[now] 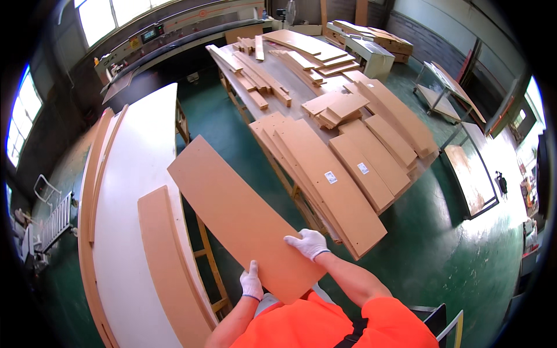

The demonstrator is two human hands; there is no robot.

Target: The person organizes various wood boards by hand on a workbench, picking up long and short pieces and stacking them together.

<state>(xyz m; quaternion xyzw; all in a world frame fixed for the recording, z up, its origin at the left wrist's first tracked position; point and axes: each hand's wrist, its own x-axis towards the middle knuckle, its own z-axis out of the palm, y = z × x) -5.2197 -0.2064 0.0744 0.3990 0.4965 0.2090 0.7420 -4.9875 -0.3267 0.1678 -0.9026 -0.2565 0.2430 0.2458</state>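
A long tan wooden panel (232, 209) is held out in front of me, its far end pointing up and to the left between two tables. My left hand (251, 282), in a white knit glove, grips the near left edge with the thumb on top. At the right edge my right hand (308, 243), gloved the same way, clasps the board with its thumb lying over the face. The fingers of both hands are partly hidden beneath it. On the white table to my left lies another tan panel (165, 249), close to the held one.
The white-topped table (130, 168) carries long strips along its left edge. Stacked panels (325, 174), some with white labels, and narrow strips (255, 75) cover the table ahead. A wheeled cart (438, 95) and a leaning board (467, 180) stand right. Machinery (168, 43) lines the back.
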